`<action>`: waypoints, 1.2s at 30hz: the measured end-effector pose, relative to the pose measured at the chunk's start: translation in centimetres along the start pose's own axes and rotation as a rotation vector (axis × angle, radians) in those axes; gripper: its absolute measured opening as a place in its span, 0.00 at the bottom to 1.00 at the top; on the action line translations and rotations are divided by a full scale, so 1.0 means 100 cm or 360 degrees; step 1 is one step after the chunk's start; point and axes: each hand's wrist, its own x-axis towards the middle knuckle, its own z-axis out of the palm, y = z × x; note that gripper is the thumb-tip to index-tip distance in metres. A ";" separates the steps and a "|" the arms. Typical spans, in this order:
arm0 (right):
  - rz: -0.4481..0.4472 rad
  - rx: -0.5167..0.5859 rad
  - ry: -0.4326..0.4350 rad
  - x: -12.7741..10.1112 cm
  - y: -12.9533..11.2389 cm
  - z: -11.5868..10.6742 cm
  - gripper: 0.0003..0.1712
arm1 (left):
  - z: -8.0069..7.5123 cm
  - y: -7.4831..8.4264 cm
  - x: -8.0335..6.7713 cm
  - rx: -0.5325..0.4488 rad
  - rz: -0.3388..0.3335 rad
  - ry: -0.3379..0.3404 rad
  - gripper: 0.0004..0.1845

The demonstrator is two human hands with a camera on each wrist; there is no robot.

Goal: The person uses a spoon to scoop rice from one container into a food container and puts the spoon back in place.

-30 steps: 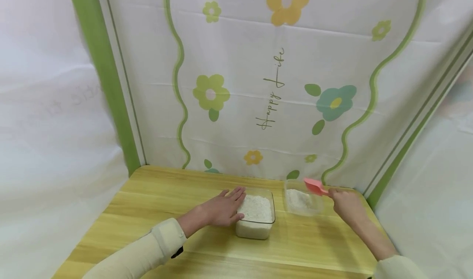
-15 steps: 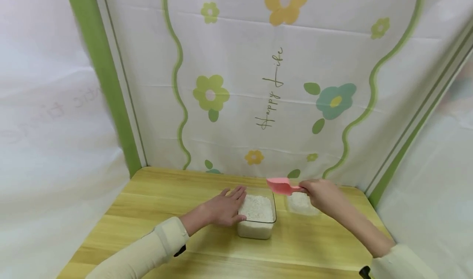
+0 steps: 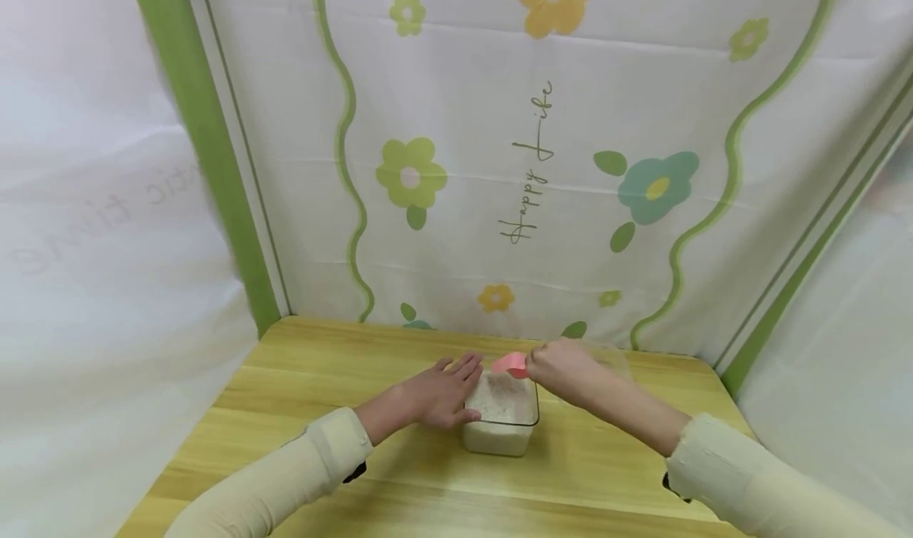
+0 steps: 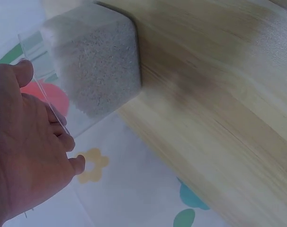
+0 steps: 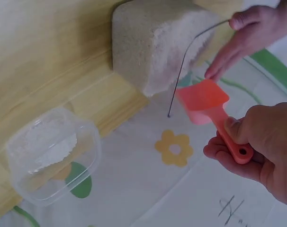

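A clear square container (image 3: 498, 441) filled with white, flour-like powder (image 3: 495, 403) stands on the table. My left hand (image 3: 444, 395) rests on its left rim with the fingers spread; in the left wrist view the fingertips touch the rim. My right hand (image 3: 567, 370) grips the handle of a pink scoop (image 5: 202, 100), thumb on top. The scoop's bowl is tilted above the far part of the container's opening, near the left fingertips. No powder shows in the bowl in the right wrist view.
A smaller clear plastic tub (image 5: 95, 151) with some white powder sits to the right at the back, partly hidden behind the right hand in the head view. A white flowered curtain (image 3: 456, 229) hangs along the back edge of the wooden table (image 3: 321, 379).
My right hand has carried the scoop leftward from over the smaller tub to over the square container, and the bowl has tipped. The left hand has stayed on the rim.
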 end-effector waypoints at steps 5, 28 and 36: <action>-0.0068 -0.0018 0.0046 0.013 -0.013 0.008 0.15 | -0.001 0.000 0.001 0.0035 -0.0011 -0.0009 0.43; 0.0578 0.2085 -0.0713 -0.005 0.003 0.023 0.19 | -0.005 0.003 0.002 0.0061 -0.0035 -0.0031 0.43; 0.0888 0.2595 -0.0758 -0.023 0.000 0.040 0.13 | -0.004 0.002 0.000 0.0042 -0.0025 -0.0017 0.43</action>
